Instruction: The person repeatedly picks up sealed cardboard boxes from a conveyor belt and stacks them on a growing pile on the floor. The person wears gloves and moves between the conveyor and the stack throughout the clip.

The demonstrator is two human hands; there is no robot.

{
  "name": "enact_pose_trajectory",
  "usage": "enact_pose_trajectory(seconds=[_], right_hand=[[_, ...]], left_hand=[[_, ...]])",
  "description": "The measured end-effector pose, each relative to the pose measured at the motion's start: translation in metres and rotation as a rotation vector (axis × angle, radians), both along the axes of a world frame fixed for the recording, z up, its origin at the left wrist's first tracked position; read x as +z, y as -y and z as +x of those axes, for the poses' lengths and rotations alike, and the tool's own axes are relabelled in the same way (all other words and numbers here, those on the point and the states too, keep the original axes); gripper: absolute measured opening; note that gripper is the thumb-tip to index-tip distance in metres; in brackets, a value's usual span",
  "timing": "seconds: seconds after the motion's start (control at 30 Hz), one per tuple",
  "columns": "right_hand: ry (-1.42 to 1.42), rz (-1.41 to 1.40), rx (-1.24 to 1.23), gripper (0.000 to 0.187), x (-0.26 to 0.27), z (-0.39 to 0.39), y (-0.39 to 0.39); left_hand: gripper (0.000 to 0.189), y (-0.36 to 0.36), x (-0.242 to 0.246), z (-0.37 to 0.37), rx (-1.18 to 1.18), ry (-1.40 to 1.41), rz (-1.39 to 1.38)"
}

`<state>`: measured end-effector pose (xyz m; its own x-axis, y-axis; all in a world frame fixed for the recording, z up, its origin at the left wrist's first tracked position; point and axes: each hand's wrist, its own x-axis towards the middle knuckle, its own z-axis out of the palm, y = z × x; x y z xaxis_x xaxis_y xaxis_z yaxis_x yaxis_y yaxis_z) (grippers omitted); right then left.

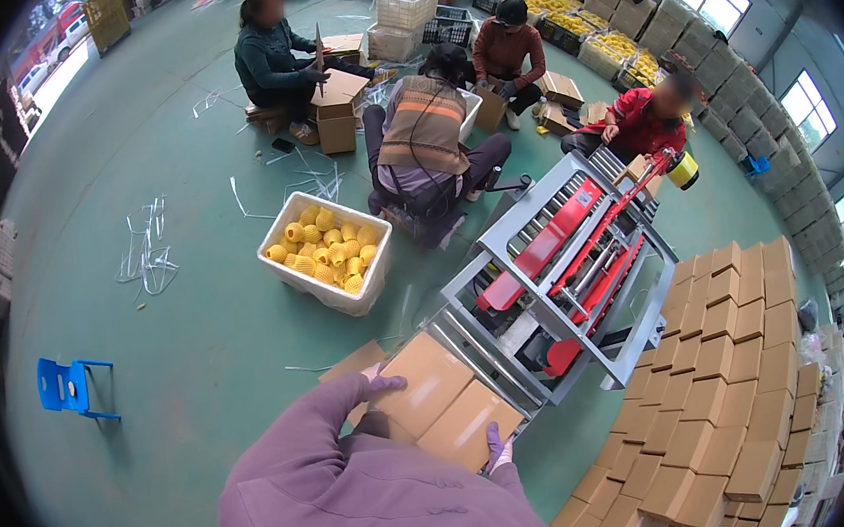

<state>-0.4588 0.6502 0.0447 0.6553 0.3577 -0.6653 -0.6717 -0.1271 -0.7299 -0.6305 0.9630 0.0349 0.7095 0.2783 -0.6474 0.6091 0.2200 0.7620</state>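
Two taped cardboard boxes lie side by side against my front, at the roller end of a carton sealing machine (564, 251). My left hand (386, 381), in a purple glove, grips the outer corner of the left cardboard box (428, 372). At the opposite end, my right hand (497, 449), also gloved, holds the outer edge of the right cardboard box (470, 426). Both boxes are pressed together between my hands. Their far edges meet the metal rollers (487, 359) of the machine; how much weight rests there I cannot tell.
Stacked cardboard boxes (705, 397) rise to the right. A white crate (330, 290) of yellow net-wrapped fruit stands on the floor ahead. A person in a striped vest (421, 124) sits beyond it; several others work nearby. A blue chair (75, 388) and loose straps (150, 250) are at left.
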Motion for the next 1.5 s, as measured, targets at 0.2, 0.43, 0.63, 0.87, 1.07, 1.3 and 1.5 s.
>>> enact_pose_trajectory(seconds=[0.2,0.43,0.63,0.87,1.07,1.3,1.5], right_hand=[[-0.082,0.071,0.105,0.076,0.002,0.007,0.013],[-0.073,0.061,0.118,0.082,-0.008,0.011,0.018],[-0.222,0.067,0.069,0.072,-0.021,0.021,0.014],[-0.300,0.020,-0.143,0.078,0.024,-0.014,0.012],[-0.110,-0.052,-0.208,0.093,0.054,-0.067,0.080],[0.087,-0.074,-0.346,0.114,0.063,-0.092,0.208],[0.078,0.043,-0.604,0.102,0.055,-0.098,0.372]], left_hand=[[0.049,0.000,-0.004,0.000,0.020,0.039,-0.133],[0.046,-0.001,-0.024,0.005,-0.032,-0.054,-0.120],[0.061,-0.014,-0.017,0.011,-0.110,-0.066,-0.117],[0.072,-0.016,-0.030,0.013,-0.123,0.074,-0.593],[0.073,0.024,-0.024,0.016,-0.181,-0.199,-0.621],[0.075,0.203,0.117,0.065,-0.298,-0.281,-0.710],[0.077,0.366,0.177,0.067,-0.387,-0.360,-0.785]])
